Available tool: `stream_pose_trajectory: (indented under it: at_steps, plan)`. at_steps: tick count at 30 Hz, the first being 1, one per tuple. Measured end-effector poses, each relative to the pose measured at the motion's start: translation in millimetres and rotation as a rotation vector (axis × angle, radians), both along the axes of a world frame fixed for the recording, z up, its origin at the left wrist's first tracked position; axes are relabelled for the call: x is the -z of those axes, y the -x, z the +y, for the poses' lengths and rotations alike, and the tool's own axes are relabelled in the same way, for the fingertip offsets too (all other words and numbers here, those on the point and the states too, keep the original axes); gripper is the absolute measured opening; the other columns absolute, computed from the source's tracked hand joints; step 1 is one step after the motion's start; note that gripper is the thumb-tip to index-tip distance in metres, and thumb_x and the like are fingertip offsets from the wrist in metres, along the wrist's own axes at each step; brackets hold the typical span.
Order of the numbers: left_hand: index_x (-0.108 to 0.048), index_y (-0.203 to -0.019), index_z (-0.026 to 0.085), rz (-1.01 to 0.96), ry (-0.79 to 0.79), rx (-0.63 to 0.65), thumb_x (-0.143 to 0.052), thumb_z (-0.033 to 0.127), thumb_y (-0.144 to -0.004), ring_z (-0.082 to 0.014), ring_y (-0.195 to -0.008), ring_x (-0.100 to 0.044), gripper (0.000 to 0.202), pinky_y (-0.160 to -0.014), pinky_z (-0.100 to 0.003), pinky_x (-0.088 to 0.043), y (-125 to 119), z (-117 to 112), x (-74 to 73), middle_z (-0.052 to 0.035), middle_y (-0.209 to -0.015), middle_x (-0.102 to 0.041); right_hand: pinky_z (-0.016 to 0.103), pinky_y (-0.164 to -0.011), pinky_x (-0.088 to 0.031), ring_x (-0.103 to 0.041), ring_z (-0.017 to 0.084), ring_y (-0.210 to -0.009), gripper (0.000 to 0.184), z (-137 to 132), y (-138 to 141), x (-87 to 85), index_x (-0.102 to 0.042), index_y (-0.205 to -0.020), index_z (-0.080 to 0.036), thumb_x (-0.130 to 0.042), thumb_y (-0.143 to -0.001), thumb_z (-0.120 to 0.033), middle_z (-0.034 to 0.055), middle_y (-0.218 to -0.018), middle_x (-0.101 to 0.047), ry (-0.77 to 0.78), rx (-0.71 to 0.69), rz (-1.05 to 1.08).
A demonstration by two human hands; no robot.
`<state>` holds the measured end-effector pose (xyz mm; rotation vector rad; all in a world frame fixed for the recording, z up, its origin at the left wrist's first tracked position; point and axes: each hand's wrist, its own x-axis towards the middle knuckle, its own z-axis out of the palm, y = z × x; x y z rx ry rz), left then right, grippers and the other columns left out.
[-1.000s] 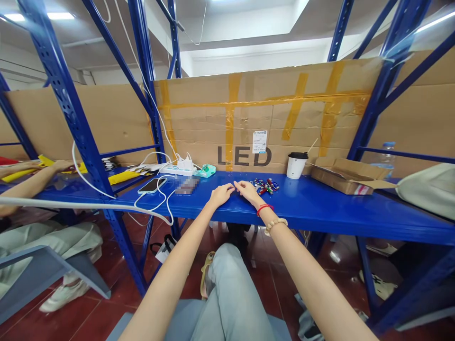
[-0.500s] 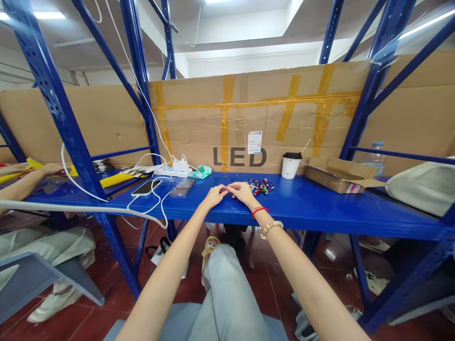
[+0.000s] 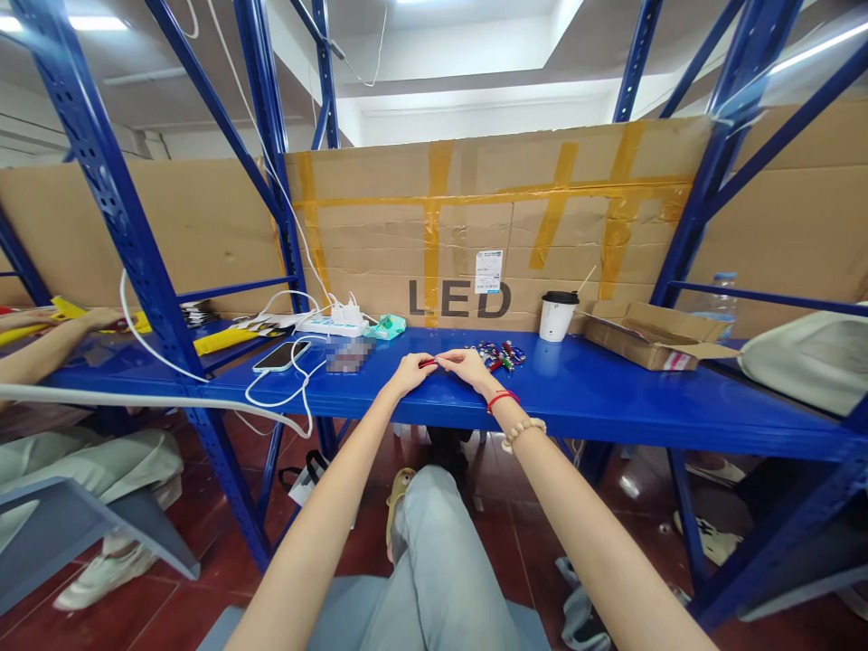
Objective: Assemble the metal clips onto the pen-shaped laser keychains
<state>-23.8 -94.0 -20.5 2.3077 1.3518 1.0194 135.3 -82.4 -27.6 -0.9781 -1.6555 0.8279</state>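
My left hand (image 3: 410, 372) is closed on a small shiny red piece (image 3: 427, 363), slim in shape and too small to name. At its right end the fingertips of my right hand (image 3: 462, 364) are pinched together, touching or nearly touching the piece; whether they grip it or something finer is hidden. Both hands are just above the front part of the blue table (image 3: 610, 389). Right behind my right hand lies a loose pile of small shiny metallic pieces (image 3: 502, 355) in red, blue, green and silver.
A white cup (image 3: 557, 318) with a black lid and stick stands right of the pile, beside an open cardboard box (image 3: 657, 336). Leftward are a phone (image 3: 281, 357), white cables and a power strip (image 3: 339, 325). A co-worker's arm (image 3: 47, 348) shows at far left.
My right hand's fingers have straightened a little and shifted slightly along the red piece. My left hand keeps its hold. The whole view has moved very slightly.
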Motion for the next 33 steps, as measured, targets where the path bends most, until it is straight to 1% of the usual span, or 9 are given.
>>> stream_pose_trajectory:
  at_steps: [3,6,9,14,18,22,26,29,33]
  plan:
    - [-0.068,-0.089,0.014,-0.025,-0.011,0.042,-0.049,0.025,-0.082,-0.0125,-0.067,-0.058,0.023,-0.070,-0.022,-0.045,0.4,-0.9,-0.6,-0.0007,-0.070,-0.066,0.025,-0.066,-0.047,-0.058,0.012,-0.067,0.025,-3.0,-0.9,-2.6,-0.072,-0.085,-0.011,-0.067,-0.067,-0.028,0.0074,-0.081,-0.070,0.036,0.031,0.009]
    - [-0.068,-0.091,0.014,-0.057,-0.044,0.052,-0.050,0.026,-0.082,-0.0124,-0.064,-0.057,0.024,-0.067,-0.022,-0.045,-0.5,-2.7,-1.9,-0.0001,-0.066,-0.065,0.023,-0.056,-0.043,-0.057,0.013,-0.067,0.030,-4.6,-2.4,-4.7,-0.073,-0.086,-0.011,-0.068,-0.066,-0.034,0.0081,-0.080,-0.070,0.091,0.065,0.008]
    - [-0.067,-0.093,0.015,-0.068,-0.103,0.050,-0.049,0.025,-0.082,-0.0133,-0.065,-0.058,0.023,-0.068,-0.023,-0.045,-2.3,-4.2,-2.3,-0.0011,-0.071,-0.067,0.021,-0.050,-0.038,-0.057,0.013,-0.068,0.033,-5.8,-3.3,-7.0,-0.073,-0.085,-0.012,-0.070,-0.064,-0.038,0.0080,-0.082,-0.070,0.135,0.075,0.007]
    - [-0.062,-0.103,0.017,-0.105,-0.217,0.073,-0.047,0.020,-0.083,-0.0129,-0.071,-0.061,0.024,-0.075,-0.024,-0.046,-4.2,-1.8,1.1,-0.0031,-0.090,-0.069,0.020,-0.051,-0.037,-0.058,0.013,-0.072,0.034,-8.0,-2.3,-11.8,-0.073,-0.087,-0.014,-0.068,-0.065,-0.040,0.0073,-0.082,-0.070,0.174,0.063,0.018]
    - [-0.061,-0.099,0.017,-0.062,-0.234,0.076,-0.045,0.018,-0.084,-0.0143,-0.075,-0.061,0.022,-0.076,-0.024,-0.045,-4.5,1.3,3.5,-0.0036,-0.087,-0.068,0.021,-0.051,-0.037,-0.058,0.014,-0.070,0.035,-8.3,-0.7,-12.4,-0.073,-0.084,-0.013,-0.068,-0.064,-0.041,0.0081,-0.080,-0.069,0.185,0.067,0.027]
    - [-0.062,-0.095,0.016,-0.044,-0.214,0.036,-0.043,0.016,-0.084,-0.0146,-0.074,-0.061,0.022,-0.075,-0.024,-0.044,-4.9,2.0,3.0,-0.0038,-0.080,-0.067,0.022,-0.053,-0.038,-0.056,0.014,-0.067,0.036,-9.1,1.9,-9.8,-0.071,-0.072,-0.011,-0.068,-0.063,-0.045,0.0085,-0.075,-0.068,0.151,0.073,0.047]
    - [-0.062,-0.094,0.015,-0.070,-0.159,-0.013,-0.042,0.018,-0.084,-0.0131,-0.067,-0.058,0.022,-0.072,-0.023,-0.043,-4.6,1.9,1.5,-0.0017,-0.072,-0.063,0.023,-0.054,-0.040,-0.055,0.012,-0.065,0.041,-11.8,3.2,-8.3,-0.071,-0.088,-0.013,-0.068,-0.062,-0.044,0.0071,-0.081,-0.068,0.079,0.045,0.074]
    - [-0.061,-0.091,0.015,-0.068,-0.048,0.029,-0.043,0.020,-0.083,-0.0118,-0.063,-0.055,0.021,-0.067,-0.022,-0.043,-3.6,1.2,1.3,0.0009,-0.064,-0.058,0.023,-0.053,-0.041,-0.054,0.012,-0.064,0.040,-13.7,2.5,-8.1,-0.071,-0.089,-0.013,-0.070,-0.060,-0.041,0.0073,-0.081,-0.068,0.031,0.009,0.069]
    - [-0.061,-0.086,0.014,-0.109,0.039,0.105,-0.042,0.025,-0.083,-0.0105,-0.063,-0.053,0.022,-0.064,-0.021,-0.041,-2.1,0.5,2.7,0.0012,-0.065,-0.057,0.023,-0.052,-0.040,-0.054,0.012,-0.062,0.039,-13.8,1.1,-7.1,-0.072,-0.087,-0.012,-0.070,-0.059,-0.039,0.0075,-0.075,-0.068,0.005,-0.013,0.046]
